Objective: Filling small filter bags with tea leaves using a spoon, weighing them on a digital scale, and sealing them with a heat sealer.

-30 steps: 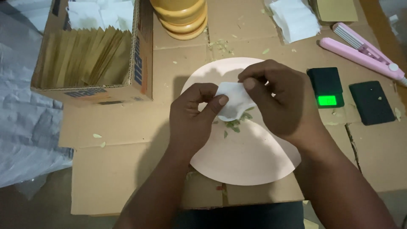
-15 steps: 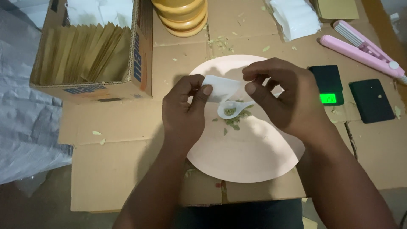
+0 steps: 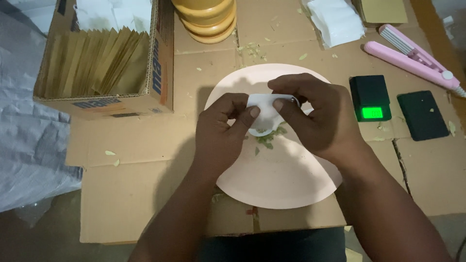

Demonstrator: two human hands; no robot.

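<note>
We see both hands pinching a small white pouch (image 3: 264, 114) over the middle of the pink plate (image 3: 286, 187) — left hand (image 3: 221, 131) grips its left edge, right hand (image 3: 315, 121) its top and right, mouth down so green flakes (image 3: 266, 140) land on the plate — scale (image 3: 371, 98) sits just off the plate's right edge, handy

One pink plate (image 3: 281, 189), one cardboard box (image 3: 104, 102), one small black scale (image 3: 371, 97) (display lit green). One pink crimping tool (image 3: 412, 58), one black pad (image 3: 422, 115). Two hands hold one white sachet (image 3: 264, 114).

Cardboard box (image 3: 104, 63) left, scale (image 3: 371, 97) right
</note>
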